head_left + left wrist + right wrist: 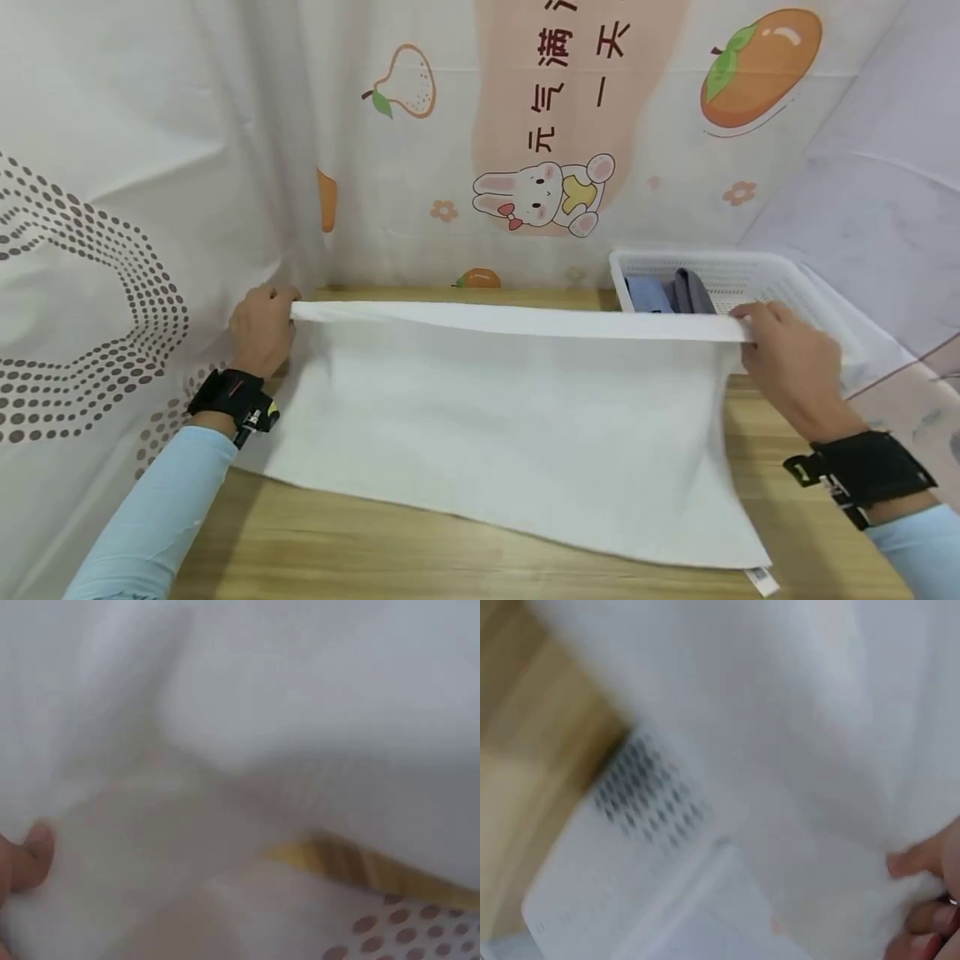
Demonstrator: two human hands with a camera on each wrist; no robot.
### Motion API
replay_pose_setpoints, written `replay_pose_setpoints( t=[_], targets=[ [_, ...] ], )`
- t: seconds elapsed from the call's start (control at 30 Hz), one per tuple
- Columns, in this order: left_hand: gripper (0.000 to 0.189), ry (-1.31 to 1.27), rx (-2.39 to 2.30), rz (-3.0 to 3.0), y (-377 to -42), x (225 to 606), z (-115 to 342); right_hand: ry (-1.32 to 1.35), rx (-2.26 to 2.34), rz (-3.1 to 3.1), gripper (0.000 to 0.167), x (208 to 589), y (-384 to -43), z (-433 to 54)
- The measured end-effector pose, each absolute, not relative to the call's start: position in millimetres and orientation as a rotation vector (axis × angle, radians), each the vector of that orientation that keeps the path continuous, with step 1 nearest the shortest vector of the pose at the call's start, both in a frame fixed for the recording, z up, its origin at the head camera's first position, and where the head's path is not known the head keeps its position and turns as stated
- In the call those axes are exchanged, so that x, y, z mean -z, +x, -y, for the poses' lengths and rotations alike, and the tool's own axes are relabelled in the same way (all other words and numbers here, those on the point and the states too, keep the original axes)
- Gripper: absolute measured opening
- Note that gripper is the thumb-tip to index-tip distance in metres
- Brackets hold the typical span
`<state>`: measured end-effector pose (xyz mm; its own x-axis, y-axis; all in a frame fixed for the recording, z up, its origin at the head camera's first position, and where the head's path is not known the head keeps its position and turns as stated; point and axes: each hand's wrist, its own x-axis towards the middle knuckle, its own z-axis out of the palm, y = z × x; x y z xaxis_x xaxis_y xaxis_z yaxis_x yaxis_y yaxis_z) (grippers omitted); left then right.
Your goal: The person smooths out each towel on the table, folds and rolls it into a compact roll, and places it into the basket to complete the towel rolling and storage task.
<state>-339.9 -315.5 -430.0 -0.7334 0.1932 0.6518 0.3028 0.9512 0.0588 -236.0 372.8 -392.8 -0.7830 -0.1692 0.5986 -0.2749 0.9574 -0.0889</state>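
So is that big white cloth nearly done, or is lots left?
Perhaps done: a blue cloth and a dark grey cloth lie in the basket. In hand: the left hand and right hand grip the white cloth at its far edge. Probably left: folding it smaller, since it's spread wide over the table, then maybe adding it to the basket.

Cloth [517,425] over table [360,533], basket [738,271] behind right

Wood-grain table [375,542]; fruit-print backdrop [405,167] behind; brown-dotted white sheet [150,233] at left.
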Motion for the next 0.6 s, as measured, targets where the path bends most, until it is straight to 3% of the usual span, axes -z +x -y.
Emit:
replay_pose_setpoints(
  t=[0.27, 0.4, 0.6],
  targets=[
    [0.02, -0.435, 0.151, 2.555, -327.2, 432.6, 323.2, 0.437, -0.207, 2.38, 0.029, 400.1, -236.9, -383.3],
    [0.017, -0.588, 0.159, 2.797, -320.6, 427.5, 331.8, 0.586, -0.283, 2.618, 0.039, 405.1, -225.2, -393.8],
    [0.034, -0.866, 0.155, 3.119, -306.3, 407.2, 347.4, 0.846, -0.531, 2.815, 0.055, 417.3, -201.2, -419.8]
  ],
)
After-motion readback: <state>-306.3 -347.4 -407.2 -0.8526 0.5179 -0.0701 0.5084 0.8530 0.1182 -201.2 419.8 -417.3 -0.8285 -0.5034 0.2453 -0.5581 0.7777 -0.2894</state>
